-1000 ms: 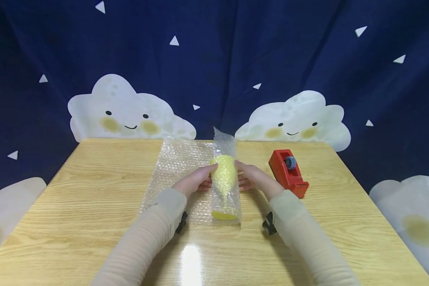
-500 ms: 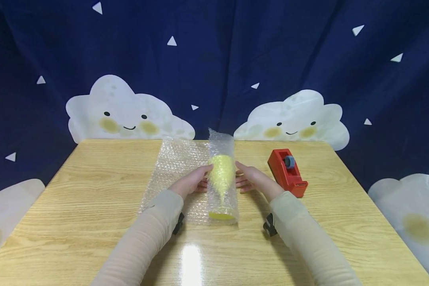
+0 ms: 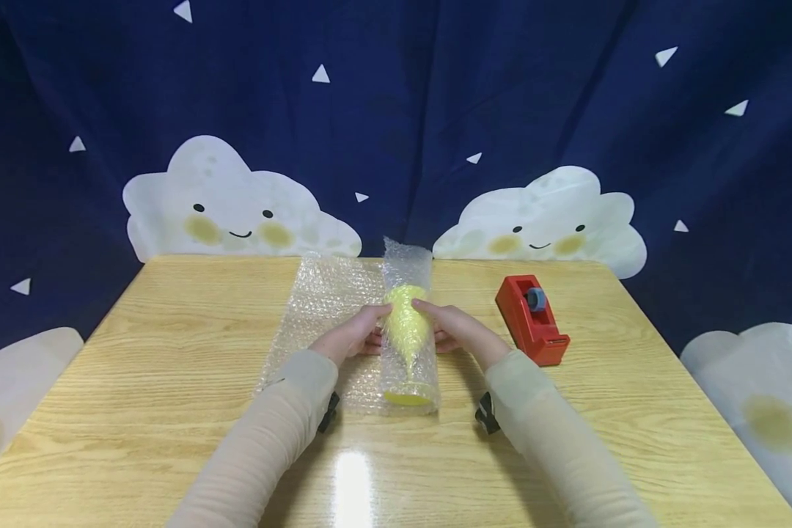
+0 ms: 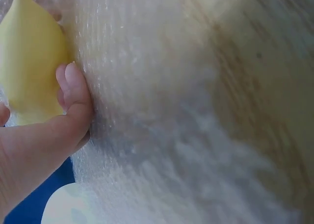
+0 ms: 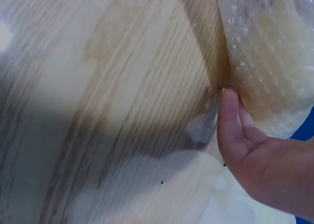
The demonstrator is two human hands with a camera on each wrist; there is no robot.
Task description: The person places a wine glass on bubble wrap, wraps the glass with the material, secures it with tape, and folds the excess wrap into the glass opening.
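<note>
A yellow goblet [image 3: 407, 323] lies on its side under a layer of clear bubble wrap [image 3: 323, 308], its bowl toward the back and its foot toward the front. From the left, my left hand [image 3: 354, 334] holds the bowl, thumb on top and fingers along the side. Opposite it, my right hand [image 3: 460, 330] grips the wrapped bowl with its thumb over the top. The left wrist view shows the bare yellow side of the goblet [image 4: 34, 62] beside my fingers. In the right wrist view, wrap covers the goblet [image 5: 274, 62], and my fingertips sit low at its side.
A red tape dispenser [image 3: 531, 323] with a blue roll [image 3: 536, 299] stands right of my right hand on the wooden table [image 3: 171, 367]. Flat bubble wrap spreads left of the goblet. A dark blue curtain [image 3: 396, 110] with clouds hangs behind the table's back edge.
The wrapped goblet has shifted slightly left, with the wrap drawn over it. My right thumb came off its side half a second ago and now presses on top of it.
</note>
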